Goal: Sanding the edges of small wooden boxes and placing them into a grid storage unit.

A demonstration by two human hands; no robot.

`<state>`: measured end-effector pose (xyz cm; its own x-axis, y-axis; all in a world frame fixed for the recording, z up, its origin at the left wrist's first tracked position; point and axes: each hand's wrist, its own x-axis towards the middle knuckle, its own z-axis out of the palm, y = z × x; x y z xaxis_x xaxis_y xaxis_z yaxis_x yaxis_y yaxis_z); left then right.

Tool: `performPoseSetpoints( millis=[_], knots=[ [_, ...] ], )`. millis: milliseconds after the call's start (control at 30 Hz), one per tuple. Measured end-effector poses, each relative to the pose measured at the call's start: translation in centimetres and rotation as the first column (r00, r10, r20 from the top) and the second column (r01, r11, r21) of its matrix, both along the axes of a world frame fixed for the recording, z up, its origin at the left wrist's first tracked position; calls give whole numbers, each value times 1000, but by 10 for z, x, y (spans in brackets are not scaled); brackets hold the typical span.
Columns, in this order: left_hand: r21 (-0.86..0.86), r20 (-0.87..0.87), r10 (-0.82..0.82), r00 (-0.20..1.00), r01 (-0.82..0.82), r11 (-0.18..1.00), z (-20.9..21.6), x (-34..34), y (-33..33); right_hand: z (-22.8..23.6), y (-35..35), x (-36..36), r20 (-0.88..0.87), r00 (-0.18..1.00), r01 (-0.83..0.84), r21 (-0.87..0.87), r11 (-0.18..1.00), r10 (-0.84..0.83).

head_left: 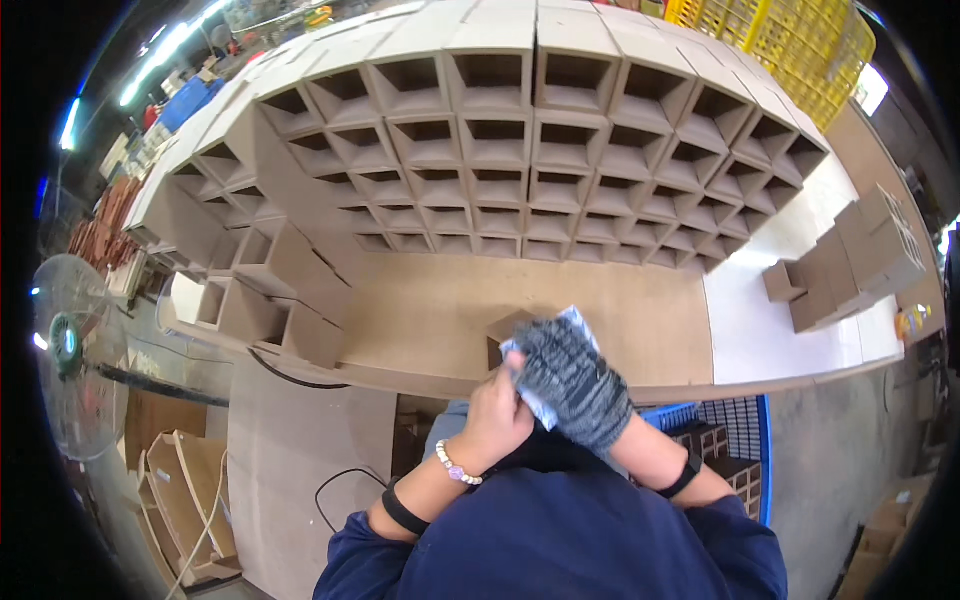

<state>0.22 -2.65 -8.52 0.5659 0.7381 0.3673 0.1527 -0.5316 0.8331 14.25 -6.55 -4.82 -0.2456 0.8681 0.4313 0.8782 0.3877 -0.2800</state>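
My bare left hand (500, 415), a beaded bracelet at its wrist, is closed beside my right hand at the near table edge. What its fingers grip is mostly hidden. A grey knitted glove covers my right hand (575, 385), which is closed over a crumpled white-and-blue sheet (540, 402); cloth or paper, I cannot tell. Parts of the sheet stick out above and below the glove. Just beyond the hands shows part of a small brown open box (505, 328), its lower part hidden by them.
Stacked open-ended brown boxes (485, 140) form a wall across the table (640, 310), with more boxes (285, 275) at left and a stack (850, 265) at right. A fan (68, 340) stands far left. A blue crate (765, 450) sits below; a yellow crate (790, 50) behind.
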Motion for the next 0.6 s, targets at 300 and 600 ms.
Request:
performPoseSetpoints(
  millis=[300,600],
  knots=[
    [46,-55,-98,994,101,994,-7,-2,-1,9,0,-7,72,992,103,32,994,-105],
    [43,-148,-33,988,40,998,-5,-4,-5,9,20,11,203,920,376,-219,900,-335]
  ],
)
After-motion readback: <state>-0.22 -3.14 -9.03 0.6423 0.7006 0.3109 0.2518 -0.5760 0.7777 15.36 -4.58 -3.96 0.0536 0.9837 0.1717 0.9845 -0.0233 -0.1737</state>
